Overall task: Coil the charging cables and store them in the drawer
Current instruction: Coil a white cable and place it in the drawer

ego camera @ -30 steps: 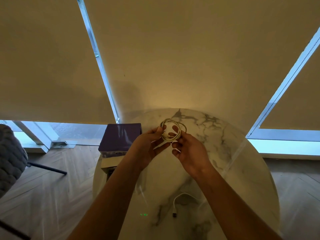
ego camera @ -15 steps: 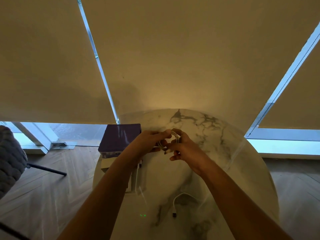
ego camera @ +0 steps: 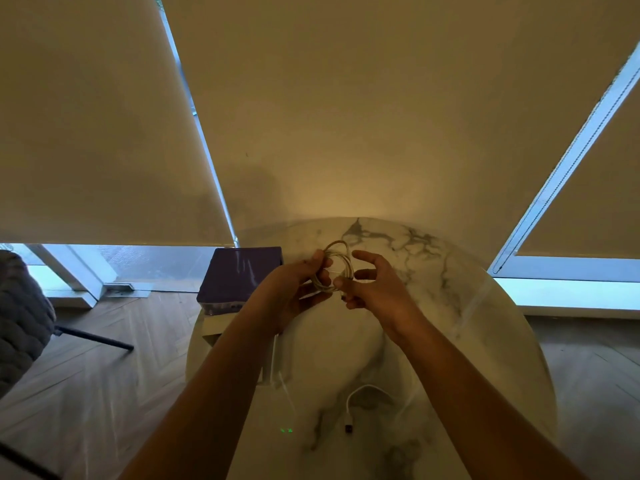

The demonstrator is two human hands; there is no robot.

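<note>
A white charging cable wound into a small coil [ego camera: 341, 263] is held above the round marble table [ego camera: 467, 341]. My left hand [ego camera: 298, 289] grips the coil's left side with thumb and fingers. My right hand [ego camera: 372, 284] is at the coil's right side, its lower fingers pinching the coil's bottom while the upper fingers spread apart from it. A second white cable [ego camera: 356, 405] with a dark plug lies loose on the table near me. A purple drawer box [ego camera: 244, 273] stands at the table's left edge.
A white open drawer tray [ego camera: 214, 325] pokes out beneath the purple box, partly behind my left arm. A grey knitted chair [ego camera: 20, 323] stands on the wooden floor at far left. Roller blinds cover the windows behind the table.
The coil has come back into view, standing upright between my hands. My right hand's upper fingers have spread away from it.
</note>
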